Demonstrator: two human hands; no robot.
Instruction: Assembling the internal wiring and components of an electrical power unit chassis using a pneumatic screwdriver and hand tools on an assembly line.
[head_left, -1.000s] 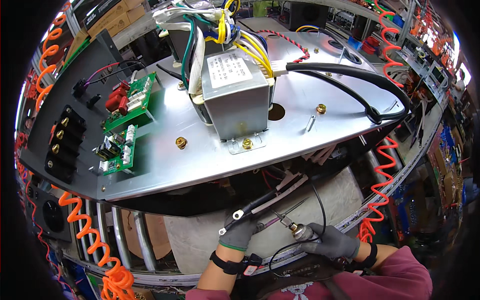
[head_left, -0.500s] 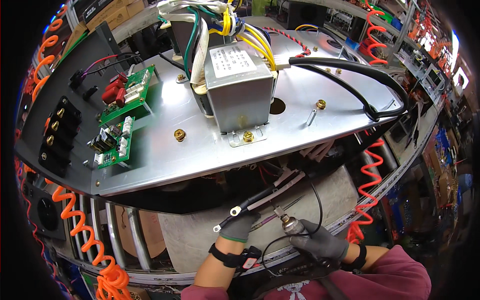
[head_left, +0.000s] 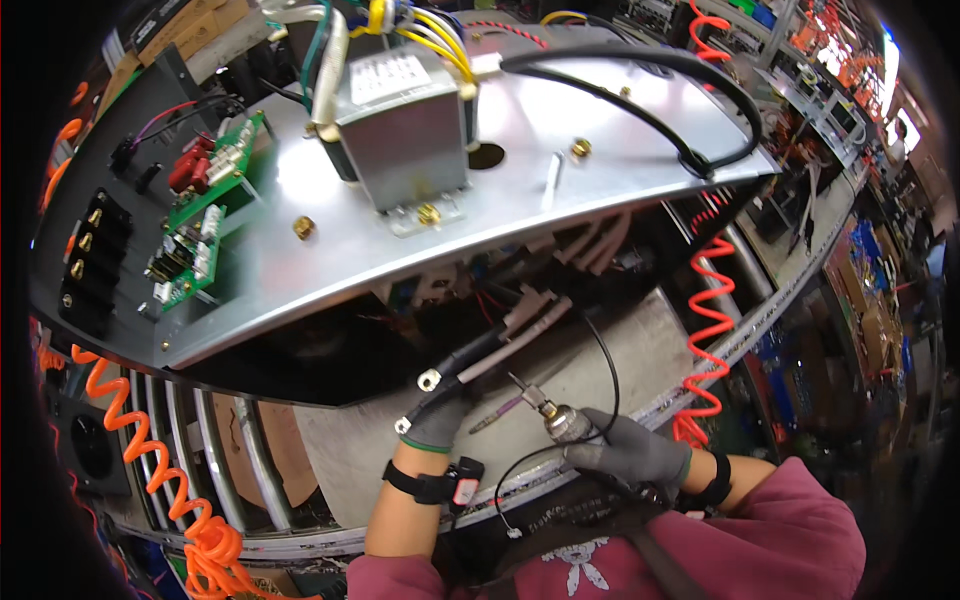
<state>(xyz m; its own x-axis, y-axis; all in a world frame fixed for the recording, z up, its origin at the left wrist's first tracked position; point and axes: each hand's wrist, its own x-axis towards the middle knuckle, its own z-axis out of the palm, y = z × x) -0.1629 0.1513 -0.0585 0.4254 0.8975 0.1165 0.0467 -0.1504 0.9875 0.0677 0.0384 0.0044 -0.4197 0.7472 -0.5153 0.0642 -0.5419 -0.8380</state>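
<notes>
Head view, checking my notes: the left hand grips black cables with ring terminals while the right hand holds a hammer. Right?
Not quite. The right hand holds a powered screwdriver, not a hammer, as the head view shows. The left hand does grip the black cables with ring terminals.

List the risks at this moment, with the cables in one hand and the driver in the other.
1. The left hand grips black cables whose bare ring terminals hang free; they might touch the metal chassis plate.
2. The right hand aims the screwdriver bit close to the left fingers; a slip could jab them.
3. The driver's thin black cord loops near the cables and may snag.
</notes>
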